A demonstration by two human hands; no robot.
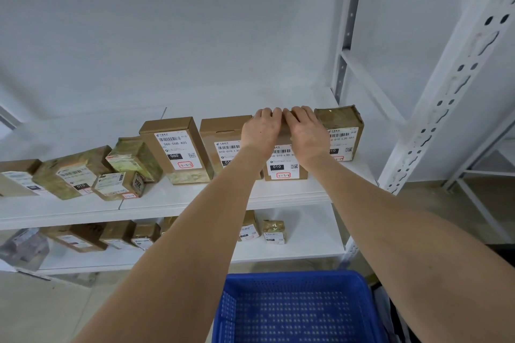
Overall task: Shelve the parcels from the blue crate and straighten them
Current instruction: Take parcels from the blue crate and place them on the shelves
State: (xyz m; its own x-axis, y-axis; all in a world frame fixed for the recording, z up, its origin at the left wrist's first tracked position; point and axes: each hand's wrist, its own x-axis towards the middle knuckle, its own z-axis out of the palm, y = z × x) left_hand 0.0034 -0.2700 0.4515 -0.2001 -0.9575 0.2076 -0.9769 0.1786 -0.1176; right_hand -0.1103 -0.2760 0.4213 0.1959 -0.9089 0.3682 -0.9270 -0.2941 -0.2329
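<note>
White upper shelf (161,195) with a row of labelled brown parcels (178,147)

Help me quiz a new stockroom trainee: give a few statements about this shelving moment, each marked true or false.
1. The left hand and the right hand both grip the top of the held parcel on the upper shelf. True.
2. The blue crate is piled with parcels. False: the part in view shows none.
3. The 060 parcel stands to the left of the held parcel. True.
4. The lower shelf is bare. False: several small parcels stand on it.
</note>
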